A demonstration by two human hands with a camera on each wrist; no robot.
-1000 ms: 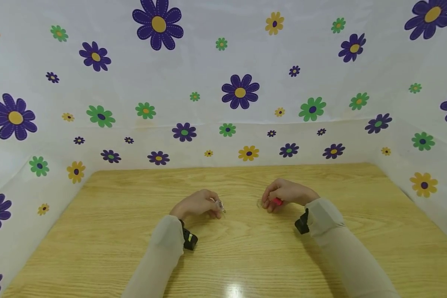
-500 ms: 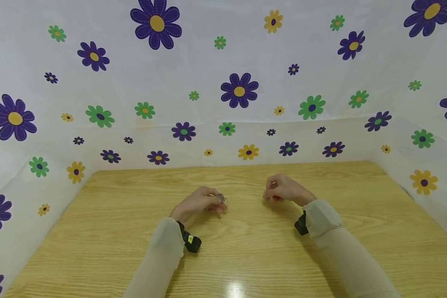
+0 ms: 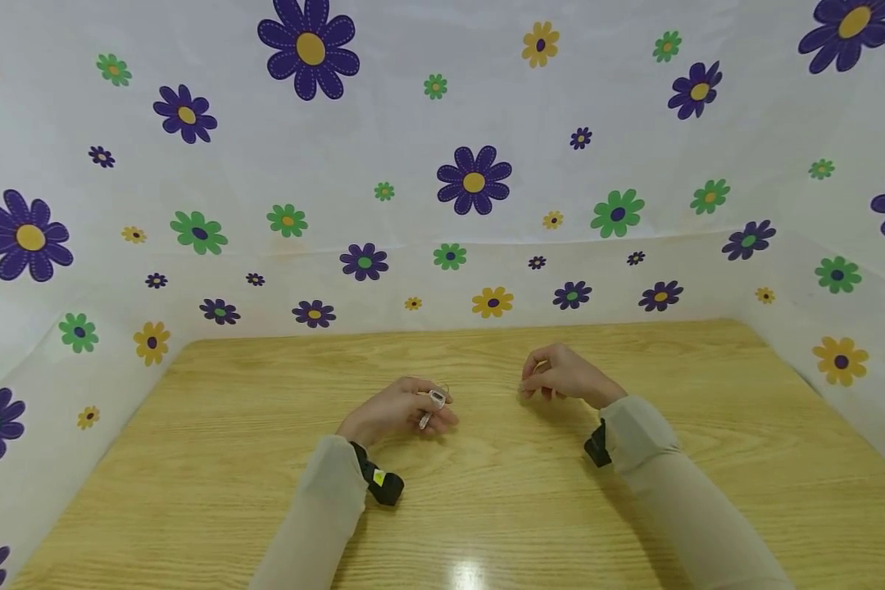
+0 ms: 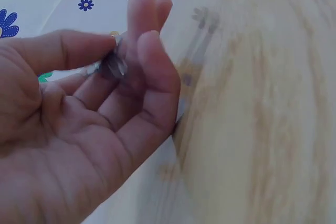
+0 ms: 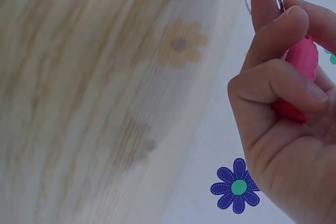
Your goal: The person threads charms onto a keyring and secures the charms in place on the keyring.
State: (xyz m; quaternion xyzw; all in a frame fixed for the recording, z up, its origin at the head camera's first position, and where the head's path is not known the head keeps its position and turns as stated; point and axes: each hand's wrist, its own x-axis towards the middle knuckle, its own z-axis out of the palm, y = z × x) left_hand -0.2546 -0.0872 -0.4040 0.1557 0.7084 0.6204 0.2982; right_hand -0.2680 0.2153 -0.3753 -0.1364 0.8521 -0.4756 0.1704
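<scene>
Between thumb and fingers, my left hand (image 3: pixel 394 410) pinches a small clear-and-silver trinket (image 3: pixel 437 398) with a dark rectangle on its face. A thin wire ring (image 3: pixel 445 388) shows above it. In the left wrist view the trinket (image 4: pixel 112 66) is a blurred dark, shiny piece, partly hidden by the thumb. To the right, my right hand (image 3: pixel 571 377) holds a faceted pink-red piece (image 5: pixel 303 60) under curled fingers. A metal ring (image 5: pixel 280 3) sits at its fingertips. From the head view that pink-red piece is hidden. Both hands are apart, above the table.
The wood-grain table (image 3: pixel 487 492) stretches under both hands. A white sheet with printed flowers (image 3: pixel 413 123) rises behind it and along both sides. Each wrist wears a black camera (image 3: pixel 387 487).
My left hand has turned the trinket, so its face and dark rectangle now show, and its fingers have spread. My right hand has lifted slightly, and the pink-red piece has gone from the head view.
</scene>
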